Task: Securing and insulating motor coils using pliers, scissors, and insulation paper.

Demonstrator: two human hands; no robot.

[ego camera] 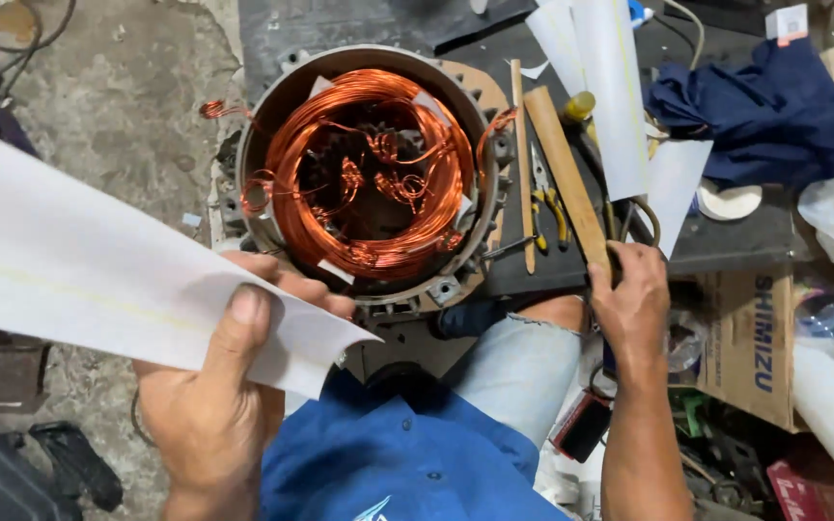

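Left hand [212,386]: thumb on top and fingers curled beneath, pinching the near end of a white insulation paper sheet [79,275]. Long axis of sheet running away from the fingers up and to the left; pointed corner projecting past the fingertips to the right, just short of the stator rim.

Right hand [632,299]: fingers bent and closed down at the near end of a wooden stick [564,174]; fingertips hidden behind the knuckles, so a true grip as against mere contact not confirmable. Long axis of stick running away from the fingers, upward and slightly left.

Motor stator [369,174] with copper windings [364,159]: directly ahead of the left fingertips, between the two hands, bore facing up. White paper tabs visible among the coils. Left hand the nearer to the stator; sheet corner close to the near rim, not touching so far as visible.

Beside the right fingers, to their left: thin wooden slat [522,164] and yellow-handled pliers [549,207], parallel to the stick. Further white sheets [610,87] beyond the stick; blue cloth [764,116] well off to the right.

Room: crowded around the right fingers, tools lying close together; bare concrete floor [127,106] open beyond the sheet on the left
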